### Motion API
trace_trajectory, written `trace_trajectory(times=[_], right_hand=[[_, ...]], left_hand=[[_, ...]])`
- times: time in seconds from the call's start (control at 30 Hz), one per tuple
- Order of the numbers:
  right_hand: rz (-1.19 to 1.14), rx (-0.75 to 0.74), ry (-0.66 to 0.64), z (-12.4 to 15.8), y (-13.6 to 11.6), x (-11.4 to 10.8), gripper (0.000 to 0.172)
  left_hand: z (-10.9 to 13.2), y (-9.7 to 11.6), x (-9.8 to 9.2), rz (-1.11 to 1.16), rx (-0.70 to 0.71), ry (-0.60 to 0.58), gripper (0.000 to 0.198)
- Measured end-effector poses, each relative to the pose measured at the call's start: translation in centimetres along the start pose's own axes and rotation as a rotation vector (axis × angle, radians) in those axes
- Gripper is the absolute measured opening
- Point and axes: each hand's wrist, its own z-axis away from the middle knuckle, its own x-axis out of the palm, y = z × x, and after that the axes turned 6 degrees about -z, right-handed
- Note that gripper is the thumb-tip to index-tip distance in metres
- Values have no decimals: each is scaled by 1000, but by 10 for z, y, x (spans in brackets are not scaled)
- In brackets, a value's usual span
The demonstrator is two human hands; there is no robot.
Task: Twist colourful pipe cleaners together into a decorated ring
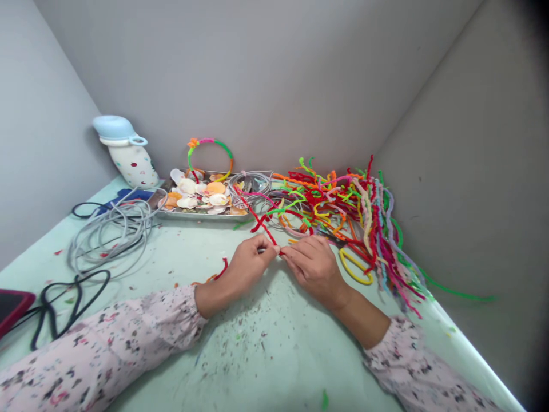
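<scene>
Over the middle of the table, both my hands are closed and meet at the fingertips. My left hand (242, 269) pinches a red pipe cleaner (268, 232), which slants up and away to the left. On the same pipe cleaner, my right hand (318, 272) grips near its close end; its fingers partly hide that end. Just behind the hands, a green and red pipe cleaner piece (288, 210) curves across. Beside the right hand lie scissors with a yellow handle (357, 278), their blades partly covered. Short red and orange scraps (223, 269) show next to my left wrist.
A large heap of coloured pipe cleaners (343, 200) fills the back right. Behind stands a metal tray (206, 217) of seashells (187, 186), with a colourful pipe-cleaner ring (232, 154). Grey cable coils (111, 240), a white bottle (132, 163) and a red-edged device (15, 309) are left.
</scene>
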Motion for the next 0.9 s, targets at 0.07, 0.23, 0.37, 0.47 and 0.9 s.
trace_trajectory(times=[0.07,0.23,0.37,0.47,0.9], right_hand=[[6,8,10,-1,0,0,12],[15,13,5,0,0,1,12],[13,-7,-29,2,0,2,12],[17,-21,-49,3,0,3,13],[-32,112,36,0,3,0,13]], left_hand=[[0,0,-1,2,5,-3,19],[0,0,-1,11,4,-4,20],[-1,1,0,-25,-36,5,19],[-2,0,0,-48,-59,4,18],[8,8,-1,-80,195,114,10]])
